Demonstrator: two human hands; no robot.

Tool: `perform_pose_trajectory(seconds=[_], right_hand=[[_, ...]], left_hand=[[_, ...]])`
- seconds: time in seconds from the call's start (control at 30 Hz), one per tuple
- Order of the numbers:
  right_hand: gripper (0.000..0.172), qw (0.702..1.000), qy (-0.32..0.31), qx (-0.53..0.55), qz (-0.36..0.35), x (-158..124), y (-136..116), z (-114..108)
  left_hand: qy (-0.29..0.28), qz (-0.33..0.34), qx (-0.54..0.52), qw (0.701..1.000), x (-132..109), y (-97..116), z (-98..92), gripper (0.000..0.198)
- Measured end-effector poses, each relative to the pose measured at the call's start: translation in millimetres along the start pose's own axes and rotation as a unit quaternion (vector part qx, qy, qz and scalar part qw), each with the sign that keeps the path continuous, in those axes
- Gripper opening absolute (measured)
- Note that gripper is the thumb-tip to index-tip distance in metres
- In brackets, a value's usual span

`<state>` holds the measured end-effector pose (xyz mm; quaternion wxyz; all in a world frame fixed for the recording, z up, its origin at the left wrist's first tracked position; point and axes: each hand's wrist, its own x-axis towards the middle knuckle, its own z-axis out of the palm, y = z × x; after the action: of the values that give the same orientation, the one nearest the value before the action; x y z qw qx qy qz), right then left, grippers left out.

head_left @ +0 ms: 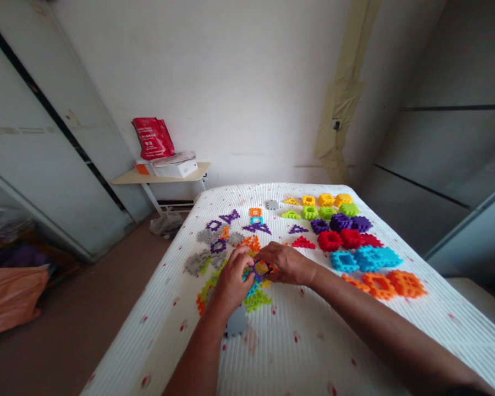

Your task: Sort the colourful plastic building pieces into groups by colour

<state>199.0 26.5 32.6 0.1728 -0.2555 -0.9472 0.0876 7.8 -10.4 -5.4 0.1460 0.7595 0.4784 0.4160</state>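
My left hand and my right hand meet over a loose pile of coloured interlocking plastic pieces. Between them is a purple square frame piece, gripped at its left side by the left fingers and at its right by the right fingers. Below it lie blue pieces and a lime green piece. A grey square tile rests by my left wrist. Just beyond the hands are orange pieces. Exactly how the fingertips touch the purple piece is partly hidden.
To the right stand colour-sorted rows: yellow, green, purple, red, blue and orange. Grey pieces lie left. A side table with a red bag is against the wall.
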Motion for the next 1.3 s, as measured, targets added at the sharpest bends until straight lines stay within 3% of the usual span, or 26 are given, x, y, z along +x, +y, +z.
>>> perform_pose_trajectory(seconds=[0.2, 0.37, 0.53, 0.67, 0.8, 0.93, 1.03, 1.13, 1.3], right_hand=[[0.042, 0.998, 0.054, -0.016, -0.002, -7.6, 1.3, -1.9], [0.042, 0.998, 0.052, -0.031, -0.007, -8.2, -5.7, -4.8], [0.043, 0.996, 0.021, -0.078, 0.029, -5.5, -15.2, -5.4], [0.048, 0.992, -0.001, -0.116, 0.057, -2.3, -26.5, -5.2], [0.04, 0.991, -0.012, -0.112, 0.076, -2.5, -27.1, -9.8], [0.038, 0.987, 0.0, -0.112, 0.112, -14.9, 6.4, -37.0], [0.041, 0.963, 0.033, -0.167, 0.208, -30.3, 49.8, -68.5], [0.047, 0.912, -0.026, -0.24, 0.331, -44.6, 91.3, -93.3], [0.051, 0.885, -0.104, -0.248, 0.38, -57.6, 131.8, -100.6]], left_hand=[[0.034, -0.102, -0.121, 0.987, -0.3, 3.7, -4.9, 0.037], [-0.02, -0.213, -0.302, 0.929, 0.6, 12.4, -8.1, 0.049], [-0.028, -0.245, -0.363, 0.899, 3.2, 15.7, -6.9, 0.058], [-0.015, -0.258, -0.375, 0.89, 4.0, 19.9, -3.0, 0.063], [0.006, -0.262, -0.37, 0.891, 3.5, 26.3, -0.1, 0.064], [0.029, -0.254, -0.355, 0.899, 4.0, 24.7, -4.0, 0.062], [0.041, -0.25, -0.347, 0.903, 4.8, 19.5, -7.4, 0.059], [0.04, -0.255, -0.34, 0.904, 5.7, 17.2, -7.6, 0.055], [0.037, -0.258, -0.332, 0.907, 6.4, 18.6, -5.3, 0.051]])
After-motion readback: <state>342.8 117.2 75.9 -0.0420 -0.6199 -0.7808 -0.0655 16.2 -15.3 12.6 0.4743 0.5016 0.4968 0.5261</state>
